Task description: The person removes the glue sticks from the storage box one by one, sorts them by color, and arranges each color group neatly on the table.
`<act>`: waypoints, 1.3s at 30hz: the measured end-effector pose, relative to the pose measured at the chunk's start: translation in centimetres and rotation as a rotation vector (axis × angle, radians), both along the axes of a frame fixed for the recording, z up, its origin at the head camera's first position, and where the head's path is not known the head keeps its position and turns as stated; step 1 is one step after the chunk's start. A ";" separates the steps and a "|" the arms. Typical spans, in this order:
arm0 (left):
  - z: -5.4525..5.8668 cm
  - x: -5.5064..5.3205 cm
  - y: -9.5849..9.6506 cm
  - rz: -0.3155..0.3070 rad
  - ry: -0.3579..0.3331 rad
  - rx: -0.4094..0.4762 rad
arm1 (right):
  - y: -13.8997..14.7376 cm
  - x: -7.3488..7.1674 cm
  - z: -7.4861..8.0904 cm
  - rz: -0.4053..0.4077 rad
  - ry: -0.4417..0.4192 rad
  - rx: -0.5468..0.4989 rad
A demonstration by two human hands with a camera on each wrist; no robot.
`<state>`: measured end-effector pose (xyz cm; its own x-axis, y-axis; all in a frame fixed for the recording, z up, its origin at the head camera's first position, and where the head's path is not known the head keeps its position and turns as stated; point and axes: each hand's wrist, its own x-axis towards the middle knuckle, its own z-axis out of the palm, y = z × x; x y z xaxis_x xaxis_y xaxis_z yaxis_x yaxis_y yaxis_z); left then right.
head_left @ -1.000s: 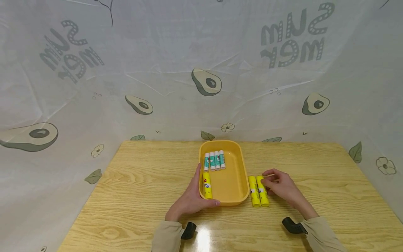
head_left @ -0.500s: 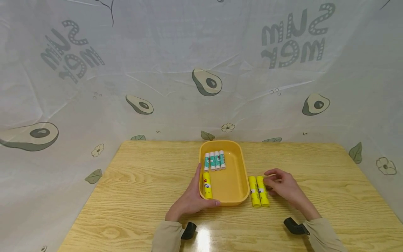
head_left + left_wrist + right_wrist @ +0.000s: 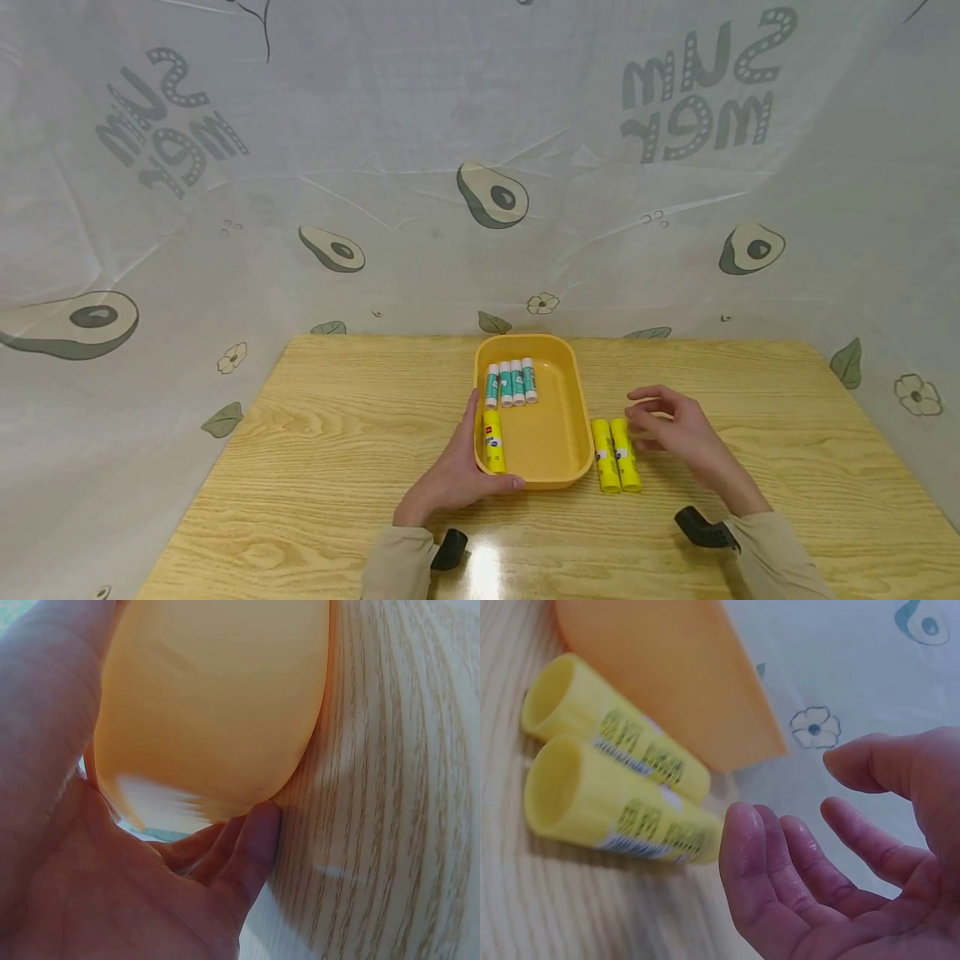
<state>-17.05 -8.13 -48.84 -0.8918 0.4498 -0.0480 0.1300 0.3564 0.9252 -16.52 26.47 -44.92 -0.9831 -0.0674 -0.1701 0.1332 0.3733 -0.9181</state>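
Observation:
My left hand [image 3: 453,475] grips the near left corner of an orange-yellow plastic tray [image 3: 587,400], thumb along its front and fingers along its left side. In the left wrist view the tray's outer wall [image 3: 217,697] fills the space between thumb and fingers. Inside lie several small teal-and-white glue sticks [image 3: 517,383] and one large yellow glue stick [image 3: 493,442]. Two more yellow glue sticks, a left one [image 3: 605,454] and a right one [image 3: 626,454], lie side by side against the tray's right side. Just right of them hovers my right hand [image 3: 678,433], fingers loosely bent and holding nothing.
Everything rests on a light wood-grain table [image 3: 360,417]. A pale printed cloth [image 3: 405,200] hangs behind and at both sides. Black wrist mounts [image 3: 450,550] sit at both sleeves.
My right hand has drawn slightly up and right, away from the right yellow glue stick it was touching. The left hand, tray and glue sticks stay in place.

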 end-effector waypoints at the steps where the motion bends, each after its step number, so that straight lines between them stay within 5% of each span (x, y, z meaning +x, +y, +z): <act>1: 0.0 0.0 0.0 0.000 0.000 -0.001 | -0.1 0.0 0.2 -0.002 0.000 -0.005; 39: 0.1 0.1 0.0 -0.003 0.006 -0.005 | -6.4 -1.6 2.6 0.108 0.052 -0.147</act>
